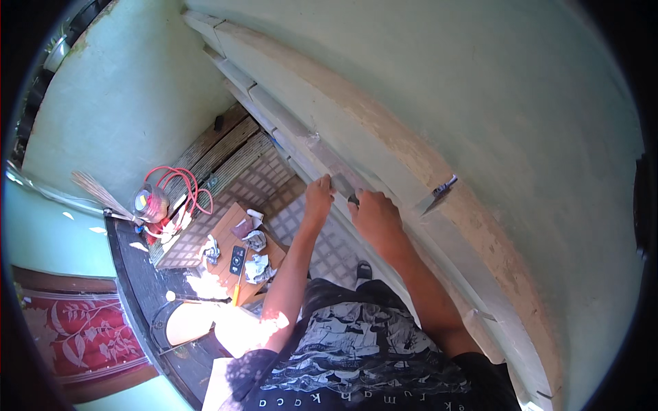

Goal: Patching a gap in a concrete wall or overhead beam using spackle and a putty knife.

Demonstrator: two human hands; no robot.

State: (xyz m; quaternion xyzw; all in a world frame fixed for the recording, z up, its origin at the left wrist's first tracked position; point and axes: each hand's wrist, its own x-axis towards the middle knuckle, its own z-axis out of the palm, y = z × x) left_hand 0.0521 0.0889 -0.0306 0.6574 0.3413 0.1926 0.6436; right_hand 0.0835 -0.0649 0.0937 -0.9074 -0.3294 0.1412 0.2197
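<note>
A potted plant and broom suggest a home.

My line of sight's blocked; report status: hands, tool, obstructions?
Right hand gripping flat grey metal-bladed tool by dark handle; left hand at the blade's other end. Possible obstruction: blue-handled metal scraper on long tan ledge, apart from hands.

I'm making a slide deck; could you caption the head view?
Right hand holds a flat-bladed tool, left hand at its far end, beside a long ledge.
</note>
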